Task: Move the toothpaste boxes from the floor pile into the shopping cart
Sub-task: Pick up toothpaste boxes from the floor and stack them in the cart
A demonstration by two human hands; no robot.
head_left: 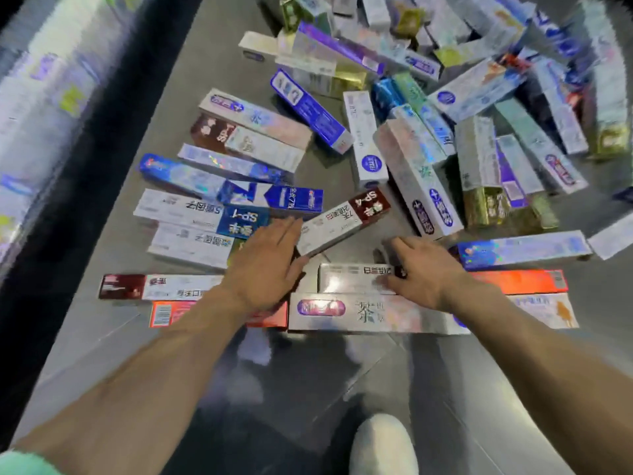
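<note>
Bare grey floor (308,371) fronts both spread hands, left hand (263,265), right hand (424,269), over boxes (359,311).

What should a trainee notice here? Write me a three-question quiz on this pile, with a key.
1. True or false: the left hand is lifting a box clear of the floor.
2. The right hand rests on a box of which colour? A white, B green, C black.
3. Short answer: what colour is the long box whose end shows just right of the right wrist?

Key: 1 false, its fingers are straight above the boxes. 2 A. 3 orange.
</note>
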